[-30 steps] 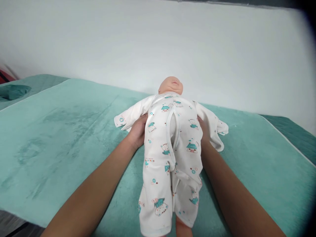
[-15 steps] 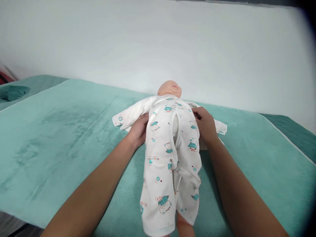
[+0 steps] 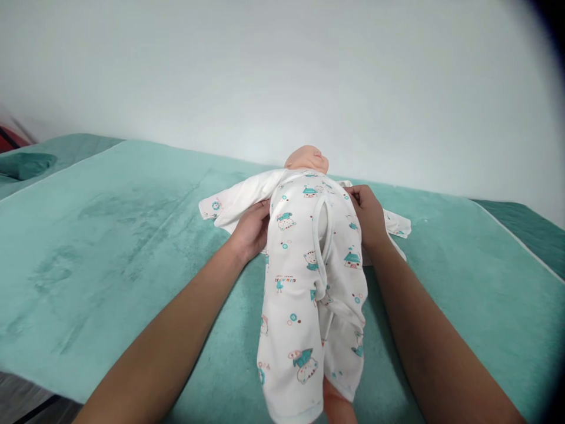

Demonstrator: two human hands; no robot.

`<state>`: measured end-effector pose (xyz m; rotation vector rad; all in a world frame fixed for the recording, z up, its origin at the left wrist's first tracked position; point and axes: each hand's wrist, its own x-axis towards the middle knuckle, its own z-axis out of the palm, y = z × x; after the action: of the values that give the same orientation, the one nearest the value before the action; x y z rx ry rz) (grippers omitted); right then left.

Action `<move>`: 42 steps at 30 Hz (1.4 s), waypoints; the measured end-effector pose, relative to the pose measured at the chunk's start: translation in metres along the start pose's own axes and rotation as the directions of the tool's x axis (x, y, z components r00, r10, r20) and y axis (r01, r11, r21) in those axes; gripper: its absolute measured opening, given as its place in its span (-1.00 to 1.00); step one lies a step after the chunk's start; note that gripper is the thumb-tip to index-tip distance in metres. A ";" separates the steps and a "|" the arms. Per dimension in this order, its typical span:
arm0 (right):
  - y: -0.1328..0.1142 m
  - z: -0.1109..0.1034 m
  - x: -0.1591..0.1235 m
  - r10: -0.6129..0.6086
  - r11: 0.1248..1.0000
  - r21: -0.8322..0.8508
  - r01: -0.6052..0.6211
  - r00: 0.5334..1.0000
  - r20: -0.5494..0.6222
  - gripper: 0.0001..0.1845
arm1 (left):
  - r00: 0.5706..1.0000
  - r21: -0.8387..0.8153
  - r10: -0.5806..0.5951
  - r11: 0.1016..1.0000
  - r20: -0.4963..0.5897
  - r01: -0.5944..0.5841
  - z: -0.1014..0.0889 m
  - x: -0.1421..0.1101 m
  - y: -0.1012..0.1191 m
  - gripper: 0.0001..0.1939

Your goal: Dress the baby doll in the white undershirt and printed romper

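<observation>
A baby doll [image 3: 308, 158] lies on its back on a teal towel [image 3: 110, 235], dressed in a white romper [image 3: 309, 282] printed with teal animals. My left hand [image 3: 251, 227] cups the doll's side under the near sleeve, fingers curled against the cloth. My right hand [image 3: 368, 215] rests on the other side of the chest, fingers pinching the romper near the shoulder. The romper's front stands slightly apart down the middle. One bare foot [image 3: 338, 406] pokes out at the bottom.
The teal towel covers a darker green surface [image 3: 529, 229] that shows at the right and far left. A white wall [image 3: 282, 76] rises right behind the doll's head. A dark green bundle [image 3: 24, 165] lies at the far left.
My right hand has come up from beside the doll's flank onto its chest and shoulder. The doll and romper have shifted slightly right. My left hand stays at its side.
</observation>
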<state>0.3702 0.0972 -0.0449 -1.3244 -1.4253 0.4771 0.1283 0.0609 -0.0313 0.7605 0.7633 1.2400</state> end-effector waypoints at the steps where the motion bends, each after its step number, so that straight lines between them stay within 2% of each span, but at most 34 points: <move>1: -0.001 0.002 -0.001 -0.011 0.998 0.058 0.011 1.000 0.004 -0.85 | 1.000 0.018 0.006 1.000 -0.022 -0.005 0.000 0.000 0.000 -0.82; 4: -0.006 0.006 -0.005 -0.057 0.987 0.154 0.054 0.998 0.017 -0.81 | 0.989 0.102 0.051 0.994 -0.138 -0.037 0.001 -0.002 -0.002 -0.80; 6: -0.011 0.007 -0.009 -0.080 0.979 0.193 0.073 0.996 0.028 -0.79 | 0.980 0.176 0.096 0.982 -0.173 -0.066 0.001 -0.003 -0.003 -0.79; 10: -0.025 0.006 -0.015 -0.076 0.947 0.319 0.039 0.992 0.104 -0.71 | 0.981 0.319 0.179 0.936 -0.073 -0.147 0.001 -0.006 -0.001 -0.78; 12: -0.032 0.004 -0.017 -0.079 0.940 0.341 0.018 0.983 0.164 -0.66 | 0.976 0.373 0.218 0.905 0.005 -0.204 0.001 -0.007 0.001 -0.77; 14: -0.037 0.003 -0.019 -0.089 0.939 0.344 0.012 0.974 0.210 -0.64 | 0.966 0.450 0.257 0.859 0.036 -0.245 0.000 -0.007 0.004 -0.79; 19: -0.048 0.001 -0.022 -0.160 0.935 0.351 0.050 0.943 0.292 -0.65 | 0.932 0.679 0.339 0.715 -0.127 -0.168 -0.004 -0.004 0.005 -0.82; 22: -0.054 0.001 -0.024 -0.211 0.936 0.340 0.087 0.915 0.345 -0.64 | 0.918 0.716 0.370 0.678 -0.141 -0.164 -0.008 -0.001 0.003 -0.85; 25: -0.058 0.001 -0.025 -0.204 0.935 0.347 0.068 0.905 0.372 -0.61 | 0.938 0.673 0.308 0.729 -0.160 -0.125 -0.012 0.001 0.002 -0.84; 27: -0.054 0.001 -0.027 -0.169 0.941 0.334 0.055 0.931 0.324 -0.61 | 0.964 0.587 0.211 0.806 -0.164 -0.077 -0.013 0.000 0.001 -0.80; 30: -0.039 0.001 -0.029 -0.048 0.980 0.195 0.027 0.993 0.104 -0.65 | 0.991 0.377 0.022 0.926 -0.133 0.030 -0.011 -0.003 0.000 -0.75; 32: -0.027 0.000 -0.030 0.060 0.997 0.056 -0.058 0.998 -0.031 -0.68 | 0.989 0.268 -0.089 0.956 -0.118 0.118 -0.008 -0.004 0.000 -0.71; 33: -0.022 -0.001 -0.030 0.108 0.994 -0.011 -0.109 0.993 -0.050 -0.69 | 0.985 0.230 -0.129 0.961 -0.113 0.152 -0.006 -0.004 0.000 -0.68; 35: -0.017 -0.004 -0.031 0.178 0.977 -0.126 -0.175 0.984 0.014 -0.73 | 0.980 0.161 -0.176 0.969 -0.091 0.189 -0.003 -0.004 0.001 -0.66; 37: -0.019 -0.006 -0.032 0.206 0.965 -0.192 -0.181 0.971 0.119 -0.77 | 0.981 0.096 -0.191 0.976 -0.034 0.194 -0.001 -0.003 0.001 -0.65; 39: -0.025 -0.009 -0.033 0.216 0.969 -0.167 -0.183 0.955 0.204 -0.80 | 0.984 0.060 -0.175 0.983 0.028 0.173 0.000 -0.002 0.000 -0.64; 42: -0.034 -0.012 -0.034 0.234 0.972 -0.056 -0.228 0.935 0.265 -0.80 | 0.990 0.059 -0.119 0.992 0.079 0.114 -0.001 0.001 -0.003 -0.59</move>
<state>0.3587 0.0532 -0.0268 -1.4984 -1.5048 0.8254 0.1291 0.0611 -0.0340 0.7954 0.7659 1.0805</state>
